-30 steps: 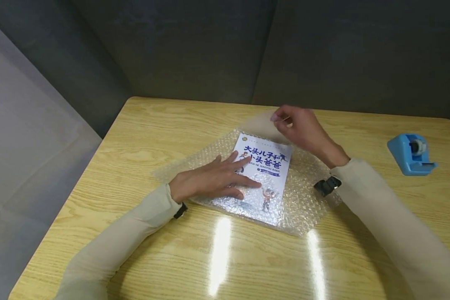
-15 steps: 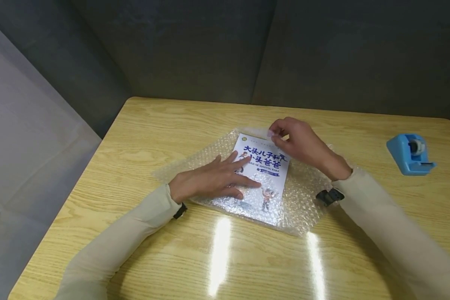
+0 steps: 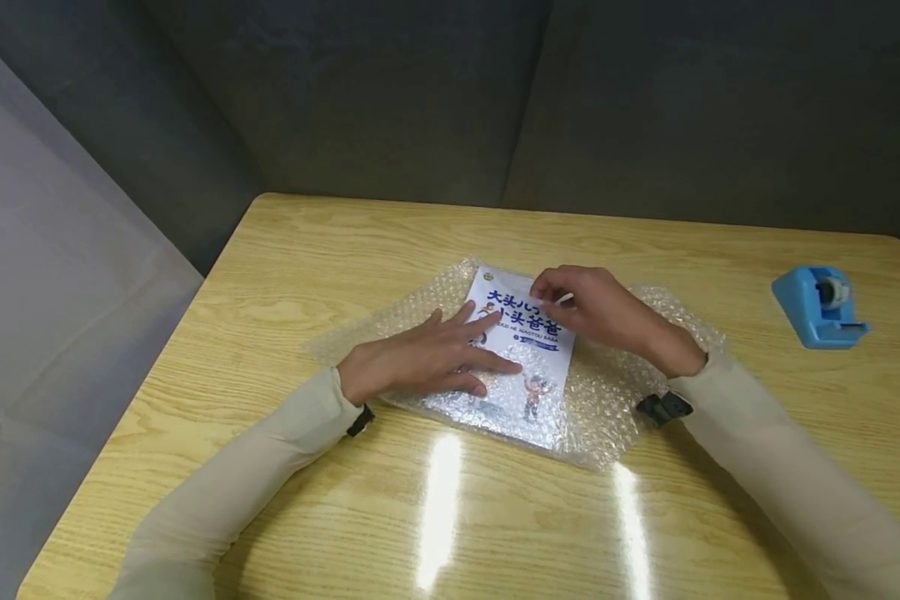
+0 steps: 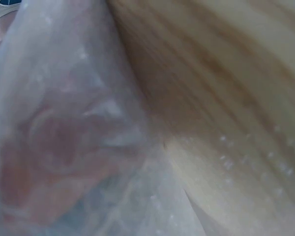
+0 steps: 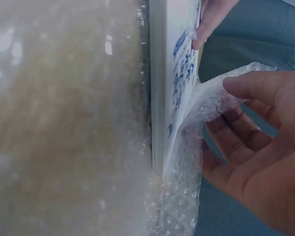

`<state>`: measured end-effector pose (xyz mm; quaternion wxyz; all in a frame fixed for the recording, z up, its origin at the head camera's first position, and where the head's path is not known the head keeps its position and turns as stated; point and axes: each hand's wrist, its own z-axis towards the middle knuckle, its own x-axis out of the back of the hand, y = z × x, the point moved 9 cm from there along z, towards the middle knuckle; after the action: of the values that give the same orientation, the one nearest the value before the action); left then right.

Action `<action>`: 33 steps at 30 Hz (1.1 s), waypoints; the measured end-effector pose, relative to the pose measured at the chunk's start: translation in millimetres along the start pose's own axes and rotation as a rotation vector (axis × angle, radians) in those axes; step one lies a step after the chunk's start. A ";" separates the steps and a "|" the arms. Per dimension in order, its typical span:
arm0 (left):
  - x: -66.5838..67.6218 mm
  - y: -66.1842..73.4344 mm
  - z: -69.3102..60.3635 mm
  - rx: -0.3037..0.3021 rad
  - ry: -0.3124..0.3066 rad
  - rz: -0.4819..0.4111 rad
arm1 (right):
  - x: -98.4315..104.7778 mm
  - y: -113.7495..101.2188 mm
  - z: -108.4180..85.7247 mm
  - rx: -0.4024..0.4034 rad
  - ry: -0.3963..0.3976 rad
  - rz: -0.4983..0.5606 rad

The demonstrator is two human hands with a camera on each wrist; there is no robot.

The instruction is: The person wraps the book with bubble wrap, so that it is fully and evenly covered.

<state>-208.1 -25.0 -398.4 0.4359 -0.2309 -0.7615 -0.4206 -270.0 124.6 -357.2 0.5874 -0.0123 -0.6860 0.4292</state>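
Note:
A book with a white cover and blue lettering lies on a sheet of bubble wrap, which also covers its lower part. My left hand rests on the covered book with its fingers spread. Over the book's upper right part, my right hand pinches a flap of the wrap between thumb and fingers. The right wrist view shows that flap lifted beside the book's edge. Blurred wrap fills the left side of the left wrist view.
A blue tape dispenser with a roll in it stands at the right of the wooden table. Dark panels rise behind the table's far edge, and a pale grey sheet hangs at the left.
My right hand has come down and toward me, drawing the flap of bubble wrap from beyond the book's top edge over its cover. The left hand has stayed in place.

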 end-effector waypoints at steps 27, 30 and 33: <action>1.1 0.7 0.5 -0.018 0.015 0.048 | -22.1 -20.9 -11.3 0.168 -0.031 -0.141; 0.8 0.3 0.3 -0.019 0.017 0.044 | -25.1 -24.2 -11.2 0.149 -0.001 -0.151; 0.5 -0.1 0.0 -0.015 0.016 0.043 | -29.0 -28.9 -10.2 0.149 0.035 -0.175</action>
<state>-208.4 -25.1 -398.0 0.4489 -0.2471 -0.7497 -0.4187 -238.6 97.1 -363.4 0.6336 0.0839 -0.6402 0.4261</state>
